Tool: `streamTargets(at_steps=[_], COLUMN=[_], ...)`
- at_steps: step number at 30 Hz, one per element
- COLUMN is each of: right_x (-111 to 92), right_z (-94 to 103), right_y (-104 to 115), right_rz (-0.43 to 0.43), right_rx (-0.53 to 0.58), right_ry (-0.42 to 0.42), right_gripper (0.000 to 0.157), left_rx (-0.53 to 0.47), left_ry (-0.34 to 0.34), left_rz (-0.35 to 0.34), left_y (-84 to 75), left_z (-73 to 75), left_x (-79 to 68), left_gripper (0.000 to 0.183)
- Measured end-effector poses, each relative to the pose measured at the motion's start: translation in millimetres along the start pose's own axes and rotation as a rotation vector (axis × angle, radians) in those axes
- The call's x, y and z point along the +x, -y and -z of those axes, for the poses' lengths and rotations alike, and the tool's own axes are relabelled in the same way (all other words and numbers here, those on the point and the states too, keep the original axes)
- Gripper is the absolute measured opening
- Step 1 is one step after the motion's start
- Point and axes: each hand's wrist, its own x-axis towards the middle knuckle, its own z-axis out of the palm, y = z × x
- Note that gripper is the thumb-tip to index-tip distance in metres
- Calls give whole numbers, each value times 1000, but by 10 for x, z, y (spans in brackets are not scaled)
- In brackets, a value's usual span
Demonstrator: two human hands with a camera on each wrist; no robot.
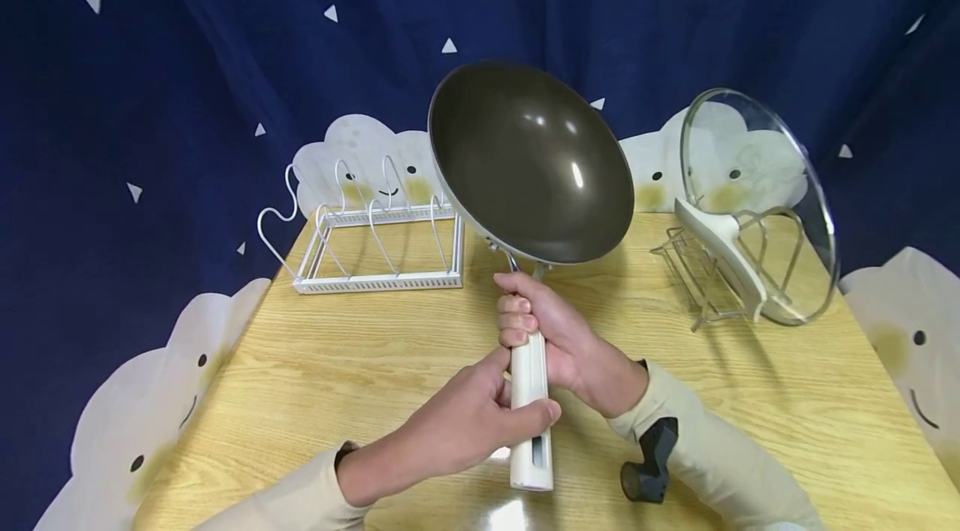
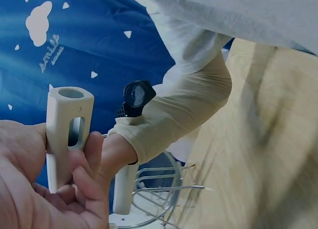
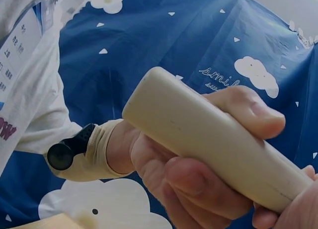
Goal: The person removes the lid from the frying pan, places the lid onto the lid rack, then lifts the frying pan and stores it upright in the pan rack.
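Both hands hold a frying pan (image 1: 532,164) by its cream handle (image 1: 529,373), raised above the wooden table with its dark inside toward the head camera. My right hand (image 1: 558,335) grips the handle near the pan body, fingers wrapped round it. Lower down, my left hand (image 1: 480,410) holds the same handle from the left, its thumb across the front. The left wrist view shows the handle's hollow end (image 2: 71,93) and side slot. In the right wrist view the smooth back of the handle (image 3: 198,129) lies between thumb and fingers of the left hand (image 3: 198,189).
On the left of the table (image 1: 360,373) stands a white wire rack (image 1: 378,284) with upright loops. A glass lid (image 1: 780,181) with a cream handle leans in a metal wire stand (image 1: 701,281) at right. A dark blue curtain (image 1: 225,31) hangs behind.
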Motion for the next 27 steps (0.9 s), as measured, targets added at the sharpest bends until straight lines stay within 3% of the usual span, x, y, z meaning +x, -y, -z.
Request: streamTargets(at_steps=[8, 19, 27], right_x=[2, 61, 119], right_z=[-129, -253, -357], right_y=[41, 89, 137], right_rz=[0, -28, -32], right_rx=[-8, -15, 12], right_ry=[39, 60, 97], right_gripper=[45, 46, 46], left_rx=[76, 1, 8], left_ry=[-72, -72, -121], left_rz=[-36, -81, -105], left_y=[-84, -139, -181], left_z=[53, 132, 219], left_x=[-44, -113, -116], left_gripper=[38, 44, 48])
